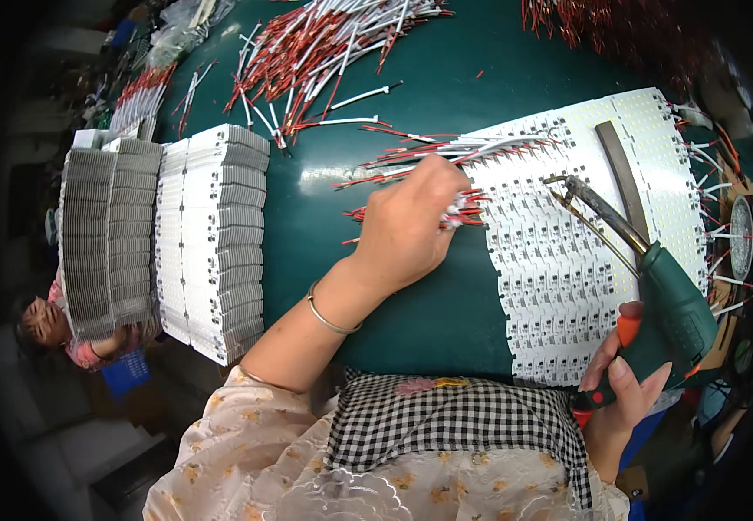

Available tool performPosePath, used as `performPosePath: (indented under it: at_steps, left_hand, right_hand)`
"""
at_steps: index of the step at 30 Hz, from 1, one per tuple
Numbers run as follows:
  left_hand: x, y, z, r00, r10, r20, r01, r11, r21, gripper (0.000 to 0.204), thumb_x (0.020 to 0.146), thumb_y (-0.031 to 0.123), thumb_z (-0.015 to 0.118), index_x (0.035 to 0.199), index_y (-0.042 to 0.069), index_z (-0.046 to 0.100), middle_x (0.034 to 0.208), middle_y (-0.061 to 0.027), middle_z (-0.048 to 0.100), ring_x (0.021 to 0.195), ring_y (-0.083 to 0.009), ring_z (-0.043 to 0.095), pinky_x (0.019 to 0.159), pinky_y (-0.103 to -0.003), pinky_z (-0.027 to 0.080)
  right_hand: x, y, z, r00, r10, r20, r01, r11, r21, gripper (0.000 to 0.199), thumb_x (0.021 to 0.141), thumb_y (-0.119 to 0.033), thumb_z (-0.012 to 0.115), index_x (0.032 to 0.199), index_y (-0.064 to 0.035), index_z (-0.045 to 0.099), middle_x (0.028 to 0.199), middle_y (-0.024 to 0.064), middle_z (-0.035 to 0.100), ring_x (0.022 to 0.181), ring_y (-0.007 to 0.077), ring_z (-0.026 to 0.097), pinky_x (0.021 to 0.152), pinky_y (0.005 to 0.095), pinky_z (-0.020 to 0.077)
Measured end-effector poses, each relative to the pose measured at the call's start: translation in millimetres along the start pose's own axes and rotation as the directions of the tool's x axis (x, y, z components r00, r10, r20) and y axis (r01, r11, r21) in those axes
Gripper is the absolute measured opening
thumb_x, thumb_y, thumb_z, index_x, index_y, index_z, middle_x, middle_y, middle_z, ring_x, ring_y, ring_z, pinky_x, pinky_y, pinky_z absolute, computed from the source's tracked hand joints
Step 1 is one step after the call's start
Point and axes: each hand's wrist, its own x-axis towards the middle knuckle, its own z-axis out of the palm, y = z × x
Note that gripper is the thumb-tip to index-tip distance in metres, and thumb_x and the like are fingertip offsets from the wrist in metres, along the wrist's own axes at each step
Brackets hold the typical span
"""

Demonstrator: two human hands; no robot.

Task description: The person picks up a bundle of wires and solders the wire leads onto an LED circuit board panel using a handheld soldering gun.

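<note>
My left hand (415, 217) is closed round a small bundle of red-and-white wires (466, 208), whose ends stick out on both sides of the fist. It is at the left edge of a sheet of white circuit boards (558, 295) with rows of small black parts. More loose wires (498, 149) lie across the far left part of this sheet. In my right hand (626, 395) is a green soldering gun (676, 300) with an orange trigger, gripped by its handle. Its metal tip points up and left over the boards. Beside the tip, a flat grey strip (624, 178) rests on the sheet.
Stacks of white boards (211, 234) stand at the left of the green table (307, 252). A large pile of red and white wires (315, 61) lies at the far side. Wires hang off the right end of the boards, near a round metal dish (742, 227). Another person (46, 321) is at far left.
</note>
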Motion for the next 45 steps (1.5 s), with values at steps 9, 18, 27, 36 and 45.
performPosePath:
  at_steps: [9,18,27,36,45]
  left_hand:
    - [3,2,-1,0.984,-0.052,0.168,0.013,0.975,0.222,0.048,0.054,-0.013,0.058,0.097,0.007,0.068,0.072,-0.0089,0.06,0.059,-0.0242,0.059,0.051,-0.034,0.048]
    - [4,-2,6,0.995,0.036,0.09,-0.053,0.978,0.202,0.042,0.054,-0.011,0.058,0.091,0.006,0.068,0.07,-0.0062,0.058,0.06,-0.0231,0.059,0.05,-0.033,0.047]
    - [3,-4,6,0.99,0.06,0.127,-0.086,0.974,0.21,0.038,0.056,-0.009,0.06,0.089,0.006,0.066,0.074,-0.0049,0.057,0.064,-0.0221,0.059,0.051,-0.033,0.048]
    - [5,-1,7,0.983,0.001,0.181,-0.043,0.973,0.229,0.033,0.061,-0.008,0.059,0.09,0.008,0.065,0.072,-0.0046,0.053,0.061,-0.0215,0.057,0.048,-0.033,0.046]
    - [1,-1,13,0.991,0.014,0.135,-0.047,0.967,0.25,0.035,0.061,-0.009,0.059,0.09,0.009,0.066,0.071,-0.004,0.053,0.059,-0.0213,0.056,0.048,-0.033,0.044]
  right_hand:
    - [3,-2,13,0.991,0.129,-0.028,-0.129,0.992,0.003,0.06,0.076,-0.008,0.069,0.126,0.0105,0.041,0.107,0.0182,0.055,0.065,0.0148,0.057,0.049,0.0249,0.0512]
    - [7,3,9,0.991,0.137,0.009,-0.137,0.991,0.004,0.064,0.077,-0.006,0.07,0.13,0.01,0.038,0.112,0.0206,0.054,0.064,0.0149,0.058,0.049,0.0254,0.0519]
    - [11,10,26,0.988,0.129,-0.091,-0.134,0.989,-0.055,0.059,0.073,-0.014,0.073,0.119,0.0108,0.044,0.078,0.0119,0.057,0.05,0.0156,0.055,0.043,0.0253,0.0466]
    - [16,11,32,0.979,0.192,-0.061,-0.197,0.977,-0.086,0.056,0.074,-0.012,0.071,0.12,0.0084,0.046,0.082,0.0114,0.058,0.054,0.0142,0.056,0.046,0.0243,0.0481]
    - [16,12,28,0.983,0.181,0.002,-0.18,0.979,-0.096,0.052,0.077,-0.011,0.07,0.119,0.0084,0.046,0.079,0.0106,0.058,0.056,0.0148,0.056,0.047,0.0249,0.0484]
